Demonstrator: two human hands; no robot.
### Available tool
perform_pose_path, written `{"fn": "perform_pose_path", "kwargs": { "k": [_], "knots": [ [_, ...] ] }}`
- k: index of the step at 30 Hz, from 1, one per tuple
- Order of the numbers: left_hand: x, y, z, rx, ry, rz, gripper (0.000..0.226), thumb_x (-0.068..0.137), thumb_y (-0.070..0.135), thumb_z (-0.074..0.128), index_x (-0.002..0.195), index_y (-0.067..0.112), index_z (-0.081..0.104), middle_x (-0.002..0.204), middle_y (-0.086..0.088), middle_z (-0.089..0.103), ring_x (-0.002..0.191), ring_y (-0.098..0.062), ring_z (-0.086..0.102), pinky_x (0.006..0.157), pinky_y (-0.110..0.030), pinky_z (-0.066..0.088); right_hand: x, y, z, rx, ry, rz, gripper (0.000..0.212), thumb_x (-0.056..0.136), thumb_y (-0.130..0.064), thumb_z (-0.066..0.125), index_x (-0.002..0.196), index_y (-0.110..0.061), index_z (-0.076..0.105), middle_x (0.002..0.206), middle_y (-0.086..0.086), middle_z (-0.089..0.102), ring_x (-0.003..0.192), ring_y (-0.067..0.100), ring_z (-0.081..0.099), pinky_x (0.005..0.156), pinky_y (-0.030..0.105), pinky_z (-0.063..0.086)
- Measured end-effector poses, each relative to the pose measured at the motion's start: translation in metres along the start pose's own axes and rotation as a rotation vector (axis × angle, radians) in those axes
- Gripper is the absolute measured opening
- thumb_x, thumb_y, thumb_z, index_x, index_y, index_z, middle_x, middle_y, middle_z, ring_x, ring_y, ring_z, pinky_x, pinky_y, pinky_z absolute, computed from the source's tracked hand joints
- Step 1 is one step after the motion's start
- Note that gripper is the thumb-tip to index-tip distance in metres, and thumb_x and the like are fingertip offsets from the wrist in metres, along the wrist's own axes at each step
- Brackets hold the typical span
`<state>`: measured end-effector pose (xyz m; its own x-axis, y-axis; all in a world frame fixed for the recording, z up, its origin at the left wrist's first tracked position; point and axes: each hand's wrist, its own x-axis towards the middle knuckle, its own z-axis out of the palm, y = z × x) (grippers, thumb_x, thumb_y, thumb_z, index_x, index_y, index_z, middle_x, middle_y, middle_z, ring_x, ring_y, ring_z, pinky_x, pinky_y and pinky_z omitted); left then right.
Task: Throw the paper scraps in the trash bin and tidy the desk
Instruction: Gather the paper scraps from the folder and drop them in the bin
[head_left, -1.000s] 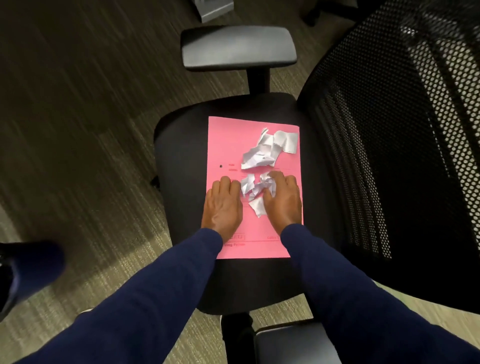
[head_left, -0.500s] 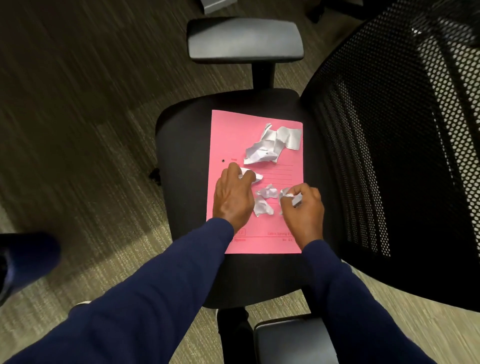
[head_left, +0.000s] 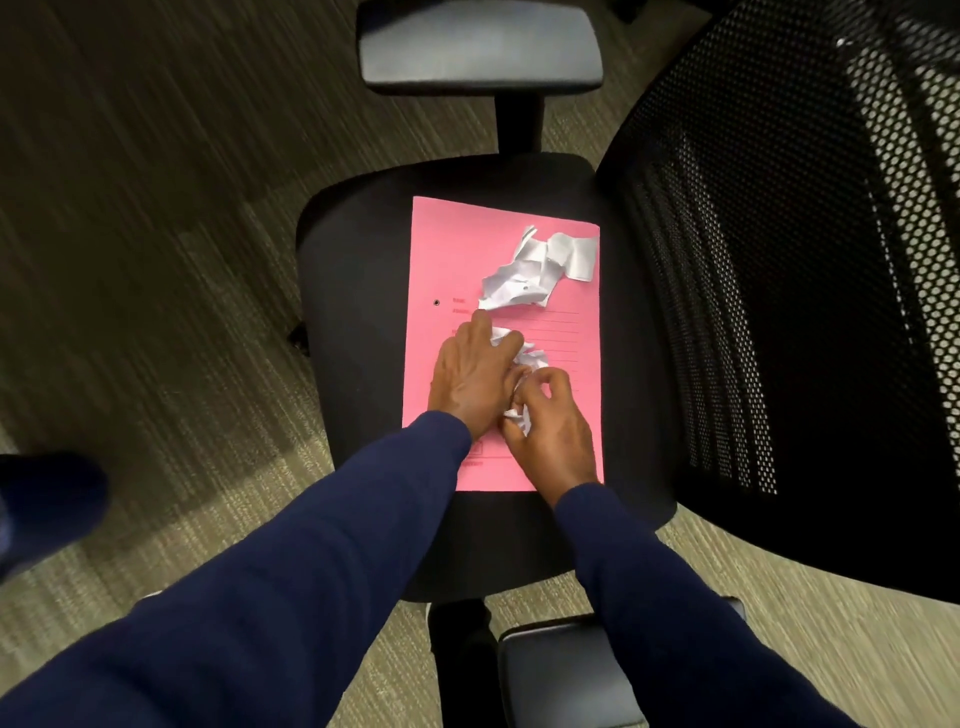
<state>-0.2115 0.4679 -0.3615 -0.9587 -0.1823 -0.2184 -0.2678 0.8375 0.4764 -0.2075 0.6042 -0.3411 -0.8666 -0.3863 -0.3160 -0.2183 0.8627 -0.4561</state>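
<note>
Paper scraps (head_left: 525, 358) on the pink folder (head_left: 579, 415) sit bunched between your left hand (head_left: 470, 382) and right hand (head_left: 553, 434), both touching and curled round them, seemingly gathering one wad for binning.

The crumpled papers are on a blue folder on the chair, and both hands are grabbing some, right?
Not blue: the head view shows a pink folder. The crumpled papers do lie on it, on the chair; the left hand and right hand grab some.
</note>
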Motion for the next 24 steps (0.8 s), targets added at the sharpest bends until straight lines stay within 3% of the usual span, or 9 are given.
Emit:
{"fn": "perform_pose_path", "kwargs": {
  "k": [2, 5, 9, 16, 20, 24],
  "knots": [
    [0.001, 0.0, 0.001, 0.001, -0.007, 0.012, 0.023, 0.097, 0.03, 0.054, 0.115, 0.017, 0.056, 0.116, -0.011, 0.047, 0.099, -0.029, 0.047, 0.075, -0.033, 0.028, 0.001, -0.003, 0.004, -0.013, 0.002, 0.009, 0.03, 0.093, -0.023, 0.063, 0.122, -0.013, 0.061, 0.125, 0.006, 0.051, 0.092, 0.03, 0.062, 0.075, 0.039, 0.055],
    [0.001, 0.0, -0.001, -0.039, -0.02, 0.032, 0.018, 0.096, 0.019, 0.052, 0.112, 0.012, 0.054, 0.112, -0.011, 0.051, 0.095, -0.03, 0.05, 0.072, -0.033, 0.027, 0.005, -0.005, 0.005, 0.015, 0.032, 0.018, 0.013, 0.092, -0.017, 0.063, 0.101, -0.007, 0.063, 0.11, 0.009, 0.055, 0.081, 0.029, 0.06, 0.07, 0.042, 0.054],
    [-0.006, -0.005, -0.01, -0.195, -0.035, 0.018, 0.012, 0.093, 0.015, 0.052, 0.104, 0.012, 0.05, 0.105, -0.01, 0.055, 0.087, -0.028, 0.049, 0.071, -0.033, 0.031, 0.012, -0.006, 0.002, 0.055, 0.023, 0.057, 0.006, 0.092, -0.015, 0.061, 0.093, -0.009, 0.059, 0.101, 0.007, 0.056, 0.081, 0.025, 0.056, 0.067, 0.031, 0.042],
    [-0.033, -0.033, -0.033, -0.523, 0.03, -0.331, 0.012, 0.094, 0.025, 0.051, 0.097, 0.022, 0.039, 0.09, 0.0, 0.058, 0.075, -0.025, 0.057, 0.062, -0.034, 0.043, 0.023, -0.019, -0.002, 0.374, 0.027, 0.361, 0.012, 0.092, -0.01, 0.057, 0.098, -0.019, 0.05, 0.092, -0.003, 0.057, 0.081, 0.018, 0.057, 0.06, 0.024, 0.042],
    [-0.056, -0.06, -0.047, -0.713, 0.14, -0.454, 0.009, 0.094, 0.024, 0.052, 0.099, 0.02, 0.044, 0.082, 0.004, 0.059, 0.072, -0.017, 0.059, 0.06, -0.036, 0.048, 0.023, -0.039, -0.003, 0.594, 0.065, 0.451, 0.022, 0.093, -0.014, 0.058, 0.11, -0.028, 0.058, 0.102, -0.011, 0.058, 0.093, 0.015, 0.061, 0.067, 0.024, 0.051],
    [-0.087, -0.104, -0.065, -0.958, 0.266, -0.567, 0.008, 0.089, 0.022, 0.048, 0.095, 0.022, 0.053, 0.081, 0.005, 0.059, 0.065, -0.011, 0.052, 0.057, -0.03, 0.044, 0.018, -0.085, 0.012, 0.795, 0.065, 0.466, 0.027, 0.091, -0.008, 0.056, 0.11, -0.022, 0.068, 0.115, -0.001, 0.067, 0.096, 0.021, 0.067, 0.078, 0.04, 0.061]
  ]
}}
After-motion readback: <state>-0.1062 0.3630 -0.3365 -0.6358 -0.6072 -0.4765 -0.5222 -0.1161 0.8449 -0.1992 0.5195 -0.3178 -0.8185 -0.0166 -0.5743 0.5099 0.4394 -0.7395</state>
